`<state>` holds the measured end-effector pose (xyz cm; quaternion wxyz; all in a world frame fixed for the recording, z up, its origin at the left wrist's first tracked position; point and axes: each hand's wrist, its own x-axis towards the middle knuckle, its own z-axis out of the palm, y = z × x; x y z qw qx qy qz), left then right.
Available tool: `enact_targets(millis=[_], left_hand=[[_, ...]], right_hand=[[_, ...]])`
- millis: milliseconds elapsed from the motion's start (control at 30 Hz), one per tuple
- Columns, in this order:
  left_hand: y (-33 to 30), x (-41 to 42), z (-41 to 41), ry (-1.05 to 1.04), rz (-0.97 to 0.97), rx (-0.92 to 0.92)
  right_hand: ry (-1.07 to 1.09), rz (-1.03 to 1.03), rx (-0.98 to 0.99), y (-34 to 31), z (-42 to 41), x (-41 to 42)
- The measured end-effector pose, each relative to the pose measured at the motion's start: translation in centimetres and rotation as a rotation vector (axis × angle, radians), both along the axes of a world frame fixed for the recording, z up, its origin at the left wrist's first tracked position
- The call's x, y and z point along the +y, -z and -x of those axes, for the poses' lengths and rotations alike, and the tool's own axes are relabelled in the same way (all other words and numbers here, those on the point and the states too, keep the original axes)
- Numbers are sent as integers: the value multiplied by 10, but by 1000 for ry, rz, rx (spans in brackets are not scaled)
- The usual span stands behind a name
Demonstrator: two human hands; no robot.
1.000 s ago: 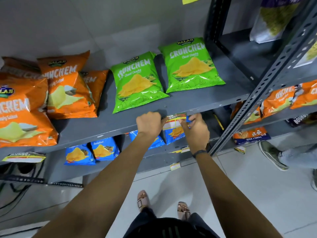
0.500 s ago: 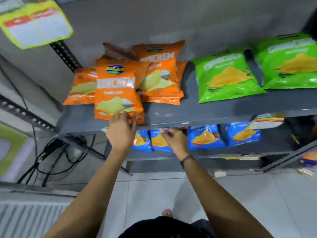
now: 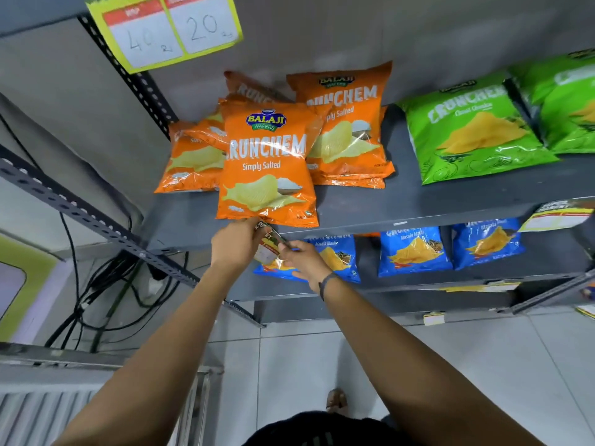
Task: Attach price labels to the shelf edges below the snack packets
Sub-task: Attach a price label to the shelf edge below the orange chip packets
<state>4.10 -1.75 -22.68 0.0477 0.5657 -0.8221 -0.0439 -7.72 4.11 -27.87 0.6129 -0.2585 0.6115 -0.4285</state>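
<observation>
Orange snack packets [image 3: 267, 165] lie stacked on the grey shelf [image 3: 402, 204], with green packets [image 3: 473, 133] to their right. A small price label [image 3: 269, 247] hangs at the shelf's front edge just below the front orange packet. My left hand [image 3: 236, 244] grips the label from the left and my right hand [image 3: 302, 260] pinches it from the right. Another label [image 3: 560, 215] sits on the same shelf edge further right, below the green packets. Blue packets [image 3: 415, 249] fill the shelf underneath.
A large yellow price card [image 3: 164, 27] reading 40 and 20 hangs from the shelf above. A perforated steel upright [image 3: 128, 75] stands at the left, and black cables [image 3: 106, 284] trail on the floor beside it. Small labels [image 3: 433, 318] mark lower shelf edges.
The view and both hands have shifted left from under the green packets to under the orange ones. Both hands now hold a label at that shelf edge.
</observation>
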Motion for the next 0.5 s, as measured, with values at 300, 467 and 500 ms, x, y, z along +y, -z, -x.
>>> enact_targets(millis=[300, 467, 500], left_hand=[[15, 4, -17, 23, -84, 4], [37, 3, -25, 114, -5, -242], [38, 1, -23, 113, -1, -265]], right_hand=[[-186, 210, 811, 8, 11, 5], [-427, 236, 1327, -3, 14, 3], [-454, 222, 1383, -5, 13, 1]])
